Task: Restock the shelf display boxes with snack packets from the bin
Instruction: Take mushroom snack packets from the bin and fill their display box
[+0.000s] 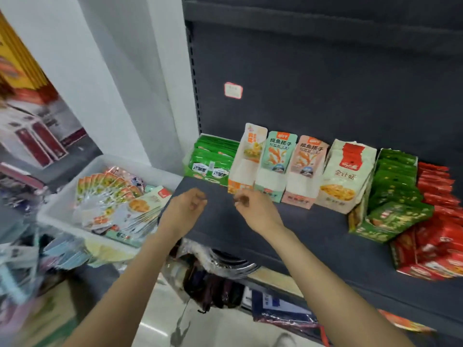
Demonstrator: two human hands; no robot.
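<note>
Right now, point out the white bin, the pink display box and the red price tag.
white bin [53, 211], head view, on its near left rim.
pink display box [299, 190], head view, on its front panel.
red price tag [233, 90], head view, on its middle.

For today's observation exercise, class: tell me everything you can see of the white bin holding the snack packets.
The white bin is a rectangular tub, plastic by its look, with a thick rim. It sits left of the dark shelf, its right side against or under the shelf edge. Inside lie snack packets, fanned and overlapping, mostly pale with orange and green print, filling much of it. Neither hand touches it; the left hand hovers just right of it over the shelf.
</note>
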